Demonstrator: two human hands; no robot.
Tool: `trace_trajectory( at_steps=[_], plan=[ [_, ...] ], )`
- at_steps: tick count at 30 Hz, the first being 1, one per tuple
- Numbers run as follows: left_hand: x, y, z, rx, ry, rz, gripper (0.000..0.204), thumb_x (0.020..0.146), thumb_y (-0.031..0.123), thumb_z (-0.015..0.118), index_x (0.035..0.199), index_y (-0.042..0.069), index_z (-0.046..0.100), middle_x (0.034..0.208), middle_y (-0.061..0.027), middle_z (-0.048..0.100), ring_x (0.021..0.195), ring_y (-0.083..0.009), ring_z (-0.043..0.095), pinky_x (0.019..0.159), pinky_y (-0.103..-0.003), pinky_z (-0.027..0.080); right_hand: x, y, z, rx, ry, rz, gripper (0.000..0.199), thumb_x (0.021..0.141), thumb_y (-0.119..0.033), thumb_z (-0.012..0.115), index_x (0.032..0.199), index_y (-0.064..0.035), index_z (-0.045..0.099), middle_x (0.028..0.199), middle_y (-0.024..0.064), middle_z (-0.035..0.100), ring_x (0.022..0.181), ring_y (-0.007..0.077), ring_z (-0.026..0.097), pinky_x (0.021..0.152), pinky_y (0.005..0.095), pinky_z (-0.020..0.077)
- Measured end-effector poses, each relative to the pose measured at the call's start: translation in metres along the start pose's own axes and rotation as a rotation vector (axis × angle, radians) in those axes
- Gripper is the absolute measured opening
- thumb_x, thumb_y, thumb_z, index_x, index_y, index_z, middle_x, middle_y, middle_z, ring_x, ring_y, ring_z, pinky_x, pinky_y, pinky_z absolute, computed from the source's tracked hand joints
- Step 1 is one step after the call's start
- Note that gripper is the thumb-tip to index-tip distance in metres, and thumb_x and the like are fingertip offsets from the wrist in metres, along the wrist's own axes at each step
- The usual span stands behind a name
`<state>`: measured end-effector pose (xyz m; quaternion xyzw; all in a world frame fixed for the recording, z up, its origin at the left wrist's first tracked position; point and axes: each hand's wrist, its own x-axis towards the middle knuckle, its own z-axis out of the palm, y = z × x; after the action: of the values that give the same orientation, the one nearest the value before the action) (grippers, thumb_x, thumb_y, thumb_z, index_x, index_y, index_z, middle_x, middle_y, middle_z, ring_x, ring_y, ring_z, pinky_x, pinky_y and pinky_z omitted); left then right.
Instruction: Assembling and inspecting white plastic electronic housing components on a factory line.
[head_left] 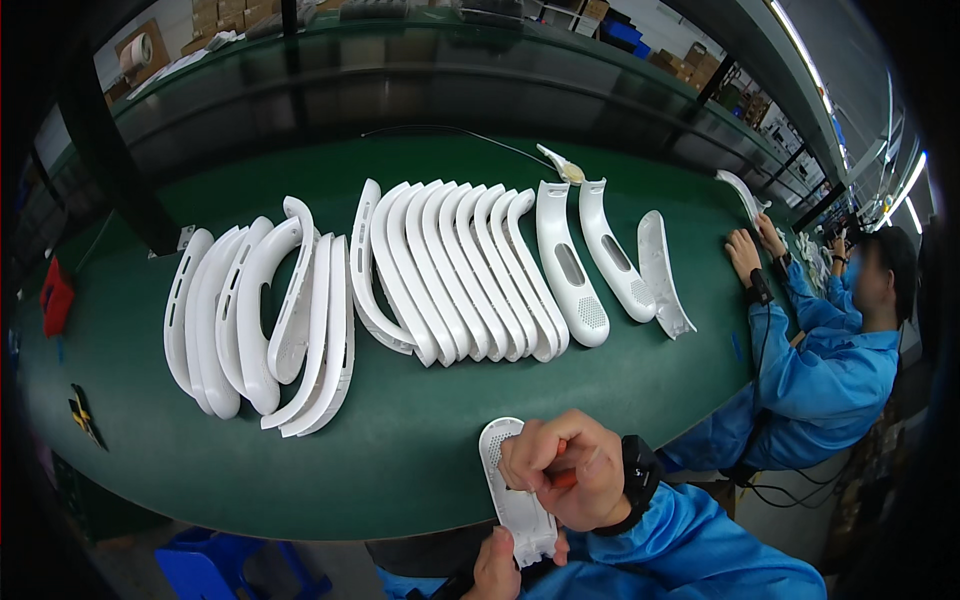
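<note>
— Stretching right across the view is the green tabletop [420, 450], curved by the lens, and it carries the lot.

— What's on it?

— Two batches of curved white plastic shells. The bigger one, the middle row [460, 275], has its pieces overlapping like fallen dominoes, with three more lying singly at its right end. The left stack [260, 320] is nested tighter, pieces leaning on each other.

— And off to the side?

— A co-worker in a blue coat [830, 370] sits at the tabletop's right end, both hands up on the surface, another white piece just beyond them.

— Now the near edge?

— One white shell [505, 480] sits at the near edge of the tabletop, perforated end pointing away, well apart from both batches. The right hand [560, 475], with a black wrist strap, is curled tight in a fist around a small orange tool [563, 479], pressed against the shell's middle.

— The other one?

— The left hand [497, 570] pokes in at the bottom edge, fingers closed on the shell's near end, steadying it. Both hands sit close together on that one piece.
</note>
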<state>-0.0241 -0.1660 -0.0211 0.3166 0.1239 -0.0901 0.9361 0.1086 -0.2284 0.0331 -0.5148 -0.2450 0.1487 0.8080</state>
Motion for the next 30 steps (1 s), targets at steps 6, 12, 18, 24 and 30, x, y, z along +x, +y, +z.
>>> trace_trajectory(
  at_steps=[6,12,18,24,30],
  plan=[
    [-0.003,-0.005,-0.003,-0.015,0.058,-0.01,0.066,0.103,0.048,0.015,0.099,-0.004,0.056,0.079,-0.0124,0.063,0.07,-0.0213,0.061,0.069,-0.033,0.049,-0.004,0.003,0.005,-0.046,0.003,-0.081,0.048,0.1,-0.048,0.04,0.092,-0.0008,0.045,0.065,0.0113,0.045,0.051,0.0135,0.032,0.049,0.0311,0.0306],
    [-0.005,-0.001,-0.001,0.004,0.062,-0.043,0.067,0.103,0.046,0.014,0.093,-0.004,0.058,0.08,-0.0125,0.063,0.07,-0.0222,0.061,0.069,-0.033,0.049,-0.006,0.014,0.005,-0.005,0.078,-0.099,0.043,0.1,-0.041,0.043,0.093,0.0007,0.047,0.063,0.0106,0.046,0.05,0.0133,0.032,0.048,0.0317,0.0302],
    [-0.005,-0.015,-0.01,-0.07,0.041,-0.06,0.064,0.103,0.045,0.015,0.1,-0.003,0.057,0.081,-0.0119,0.063,0.072,-0.022,0.061,0.07,-0.033,0.049,0.001,0.013,0.011,-0.237,-0.076,-0.236,0.032,0.101,-0.027,0.041,0.095,0.003,0.048,0.064,0.0097,0.048,0.051,0.0119,0.035,0.049,0.0297,0.0323],
    [-0.004,-0.008,-0.008,-0.169,-0.018,-0.108,0.057,0.103,0.046,0.024,0.109,-0.002,0.054,0.092,-0.0115,0.063,0.081,-0.0211,0.06,0.076,-0.034,0.048,0.004,-0.003,0.008,-0.121,0.1,-0.055,0.026,0.099,-0.025,0.044,0.095,0.0008,0.045,0.069,0.0073,0.046,0.056,0.012,0.037,0.051,0.0265,0.0321],
    [-0.005,-0.021,-0.013,-0.157,-0.134,-0.094,0.055,0.102,0.047,0.03,0.115,-0.002,0.051,0.098,-0.0113,0.061,0.088,-0.0209,0.059,0.082,-0.034,0.047,-0.01,-0.015,0.007,-0.099,0.139,-0.001,0.04,0.096,-0.042,0.05,0.099,-0.0039,0.041,0.074,0.0069,0.042,0.058,0.0103,0.033,0.051,0.0252,0.0292]
  ],
)
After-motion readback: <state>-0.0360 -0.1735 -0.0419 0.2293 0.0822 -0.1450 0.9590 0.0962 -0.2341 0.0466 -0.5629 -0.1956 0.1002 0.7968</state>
